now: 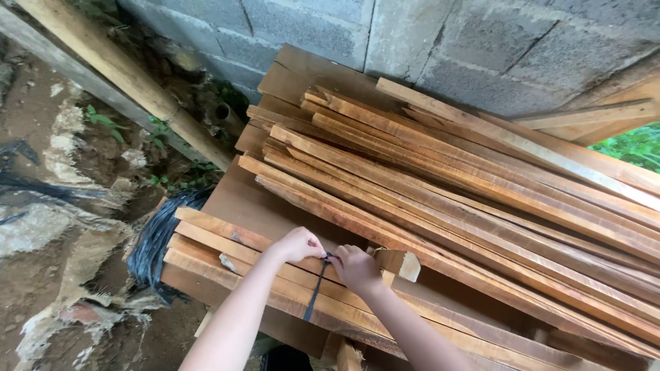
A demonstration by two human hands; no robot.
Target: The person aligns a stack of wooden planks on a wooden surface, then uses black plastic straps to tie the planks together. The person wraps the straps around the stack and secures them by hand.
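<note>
Dark strap (317,288) lies across the wood strips (261,264) at lower center of frame. Your left hand (297,244) and right hand (355,268) both pinch its top end, fingers pressed together. Long planks (467,185) stack behind, against the block wall (440,41). Black bundle (157,240) at left.

two hands (297,245), one dark strap (317,288), one stack of wooden slats (454,192)

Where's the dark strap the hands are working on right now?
In the head view, the dark strap is low and left of centre, pinched between the left hand and right hand, running down across the near ends of the wooden slats.
</note>
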